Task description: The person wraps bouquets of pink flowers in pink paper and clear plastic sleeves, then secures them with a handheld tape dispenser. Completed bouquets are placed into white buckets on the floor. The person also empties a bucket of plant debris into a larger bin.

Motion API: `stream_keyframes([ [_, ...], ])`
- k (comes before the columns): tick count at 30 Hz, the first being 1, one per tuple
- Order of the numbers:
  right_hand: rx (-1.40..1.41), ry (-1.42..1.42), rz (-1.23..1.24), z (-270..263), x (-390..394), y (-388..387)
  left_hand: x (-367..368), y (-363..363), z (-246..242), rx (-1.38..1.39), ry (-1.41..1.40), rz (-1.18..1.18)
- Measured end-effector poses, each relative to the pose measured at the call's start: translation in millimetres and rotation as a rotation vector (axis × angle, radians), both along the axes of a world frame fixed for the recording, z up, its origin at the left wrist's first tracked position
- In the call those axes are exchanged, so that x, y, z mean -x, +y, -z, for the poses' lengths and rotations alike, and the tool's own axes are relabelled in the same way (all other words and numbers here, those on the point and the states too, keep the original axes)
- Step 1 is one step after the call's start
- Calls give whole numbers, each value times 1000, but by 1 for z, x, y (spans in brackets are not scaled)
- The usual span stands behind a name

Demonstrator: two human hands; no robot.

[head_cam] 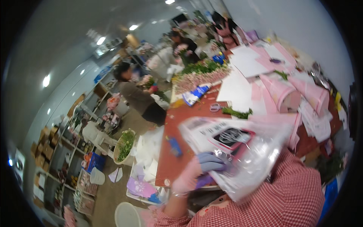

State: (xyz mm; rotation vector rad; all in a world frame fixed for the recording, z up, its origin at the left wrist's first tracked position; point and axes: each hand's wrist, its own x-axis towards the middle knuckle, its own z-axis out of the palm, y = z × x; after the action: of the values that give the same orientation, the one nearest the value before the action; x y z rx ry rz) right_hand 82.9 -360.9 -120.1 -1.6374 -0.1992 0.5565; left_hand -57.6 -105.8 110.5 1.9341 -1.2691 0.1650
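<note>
My left hand (200, 170), in a pink and grey glove, grips the near-left edge of a clear plastic packet (255, 164). White and pink printed sheets show inside, and a dark panel bearing writing. The packet is held up over the near edge of a red-brown table (181, 127). My right hand is out of sight; only a red gingham sleeve (297, 184) runs up behind the packet. A blurred blue object (173, 146) lies on the table left of the packet. Purple-handled scissors (215, 107) and cut green stems (238, 112) lie beyond it.
Pink paper cones (283, 96) and white sheets (235, 85) cover the table's right side. Pink flowers (198, 78) are heaped farther off. A person (141, 93) stands across the table, others behind. A bin of greenery (124, 146) and shelves (65, 156) stand left.
</note>
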Motion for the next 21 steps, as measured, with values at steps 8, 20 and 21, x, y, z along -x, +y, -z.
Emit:
stream_keyframes([
  [8, -31, 514, 70, 139, -128, 168, -105, 122, 115, -89, 367, -768],
  [20, -345, 818, 607, 171, 2, 42, -188, 144, 320, -315, 481, -617],
  [21, -389, 851, 626, 174, 5, 42, -206, 136, 325, -393, 466, -670],
])
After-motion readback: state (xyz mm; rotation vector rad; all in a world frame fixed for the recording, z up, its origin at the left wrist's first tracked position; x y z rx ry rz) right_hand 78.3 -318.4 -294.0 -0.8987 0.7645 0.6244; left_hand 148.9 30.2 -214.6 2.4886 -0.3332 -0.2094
